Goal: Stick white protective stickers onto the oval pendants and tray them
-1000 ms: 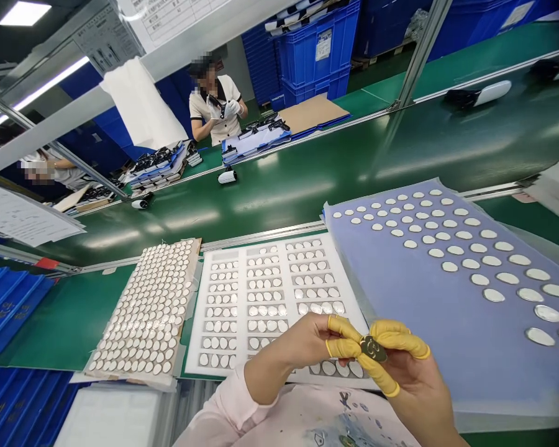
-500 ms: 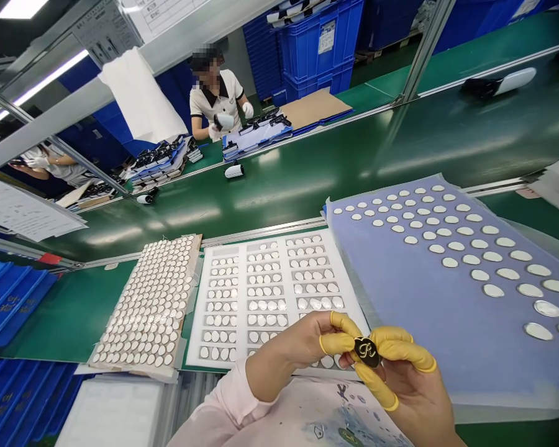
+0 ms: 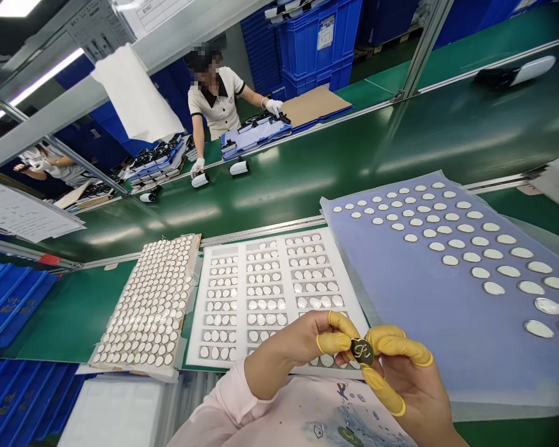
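A small dark oval badge (image 3: pixel 362 351) with a gold letter sits pinched between both my hands, low in the view. My left hand (image 3: pixel 307 338) and my right hand (image 3: pixel 403 379) wear yellow finger cots and both grip the badge's edges. Just beyond them lies a white tray (image 3: pixel 242 248) with rows of several oval pieces. To the right, a blue sheet (image 3: pixel 400 298) carries several white ovals in rows. To the left lies a brown card (image 3: pixel 196 245) packed with ovals.
A green conveyor belt (image 3: pixel 307 180) runs across behind the trays, with white devices (image 3: pixel 238 167) on it. A person in a white top works on the far side, one gloved hand (image 3: pixel 197 166) on the belt. Blue crates (image 3: pixel 317 43) stand behind. Blue bins (image 3: pixel 4 298) sit at left.
The badge has turned in my fingers and now shows its gold letter. The person across the belt has stretched both arms out, one down to the belt, one to the stacked trays.
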### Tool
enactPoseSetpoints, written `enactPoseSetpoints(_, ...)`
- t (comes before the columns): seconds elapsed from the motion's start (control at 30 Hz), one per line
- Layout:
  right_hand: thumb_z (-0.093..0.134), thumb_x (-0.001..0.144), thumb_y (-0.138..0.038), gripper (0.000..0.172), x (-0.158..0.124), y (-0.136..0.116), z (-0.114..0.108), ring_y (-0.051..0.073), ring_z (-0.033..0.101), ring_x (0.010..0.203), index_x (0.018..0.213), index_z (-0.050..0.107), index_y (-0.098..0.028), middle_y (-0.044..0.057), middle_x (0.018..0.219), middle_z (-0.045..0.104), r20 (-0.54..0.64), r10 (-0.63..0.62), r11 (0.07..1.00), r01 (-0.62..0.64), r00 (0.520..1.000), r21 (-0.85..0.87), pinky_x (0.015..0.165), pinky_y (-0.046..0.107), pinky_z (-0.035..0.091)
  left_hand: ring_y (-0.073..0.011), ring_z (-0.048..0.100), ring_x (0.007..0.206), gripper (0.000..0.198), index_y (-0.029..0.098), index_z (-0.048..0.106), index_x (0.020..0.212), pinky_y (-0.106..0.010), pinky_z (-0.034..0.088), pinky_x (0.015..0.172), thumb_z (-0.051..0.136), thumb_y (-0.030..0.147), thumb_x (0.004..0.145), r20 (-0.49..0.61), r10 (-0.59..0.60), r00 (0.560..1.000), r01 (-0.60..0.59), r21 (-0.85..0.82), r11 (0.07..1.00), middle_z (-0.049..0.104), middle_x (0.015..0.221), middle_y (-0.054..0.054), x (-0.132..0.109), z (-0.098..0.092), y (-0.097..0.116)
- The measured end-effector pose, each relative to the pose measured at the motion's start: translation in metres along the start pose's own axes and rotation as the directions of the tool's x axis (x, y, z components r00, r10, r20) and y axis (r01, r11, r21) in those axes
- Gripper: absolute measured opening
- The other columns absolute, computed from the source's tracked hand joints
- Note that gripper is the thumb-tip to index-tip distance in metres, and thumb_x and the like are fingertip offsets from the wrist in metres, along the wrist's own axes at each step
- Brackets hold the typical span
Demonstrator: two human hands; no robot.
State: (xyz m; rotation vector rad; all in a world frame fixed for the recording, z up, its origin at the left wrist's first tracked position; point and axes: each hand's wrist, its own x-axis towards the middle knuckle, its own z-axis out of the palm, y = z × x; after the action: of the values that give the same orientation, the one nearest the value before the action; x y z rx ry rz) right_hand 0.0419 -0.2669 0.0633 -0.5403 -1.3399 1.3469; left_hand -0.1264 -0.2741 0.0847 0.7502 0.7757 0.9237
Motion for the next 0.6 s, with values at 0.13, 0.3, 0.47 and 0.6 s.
enactPoseSetpoints(0.13, 0.069, 0.091, -0.023, 0.015, 0.003, 0.0, -0.001, 0.012, 0.049, 0.058, 0.101, 0.062, -0.031, -0.001, 0.082, 0.052, 0.013, -0.003, 1.0, 0.003, 1.0, -0.002, 0.06, 0.029, 0.052, -0.0061, 0.048, 0.049, 0.054, 0.015, 0.058, 0.073, -0.023, 0.038, 0.05, 0.085, 0.061, 0.061, 0.0, -0.001, 1.0, 0.001, -0.001, 1.0, 0.058, 0.063, 0.002, 0.001, -0.004, -0.003)
enactPoseSetpoints(0.3, 0.069, 0.091, -0.03, 0.011, 0.006, -0.001, 0.0, 0.013, 0.049, 0.06, 0.101, 0.063, -0.031, -0.001, 0.079, 0.054, -0.016, 0.018, 1.0, -0.018, 1.0, -0.001, 0.06, 0.029, 0.051, -0.0076, 0.049, 0.052, 0.051, 0.015, 0.06, 0.073, -0.025, 0.039, 0.053, 0.083, 0.059, 0.064, -0.021, -0.005, 1.0, 0.005, -0.002, 1.0, 0.06, 0.065, -0.001, 0.001, -0.009, -0.009)
enactPoseSetpoints(0.47, 0.076, 0.085, -0.033, 0.014, 0.007, 0.004, -0.007, 0.017, 0.053, 0.072, 0.096, 0.067, -0.03, 0.001, 0.077, 0.056, -0.11, 0.068, 0.998, -0.068, 0.992, 0.006, 0.057, 0.028, 0.051, -0.0093, 0.054, 0.058, 0.041, 0.015, 0.06, 0.08, -0.025, 0.044, 0.057, 0.073, 0.053, 0.078, -0.156, 0.047, 0.987, -0.009, 0.236, 0.972, 0.063, 0.072, -0.003, -0.001, -0.034, -0.006)
enactPoseSetpoints(0.6, 0.082, 0.079, -0.038, 0.017, 0.009, 0.01, -0.02, 0.016, 0.054, 0.066, 0.091, 0.071, -0.032, 0.001, 0.073, 0.057, -0.178, 0.17, 0.985, -0.175, 0.969, -0.01, 0.059, 0.029, 0.049, -0.0132, 0.063, 0.081, 0.014, 0.016, 0.064, 0.088, -0.026, 0.051, 0.074, 0.058, 0.028, 0.092, -0.485, 0.268, 0.833, 0.258, 0.768, 0.586, 0.07, 0.092, -0.005, 0.002, -0.096, 0.02)
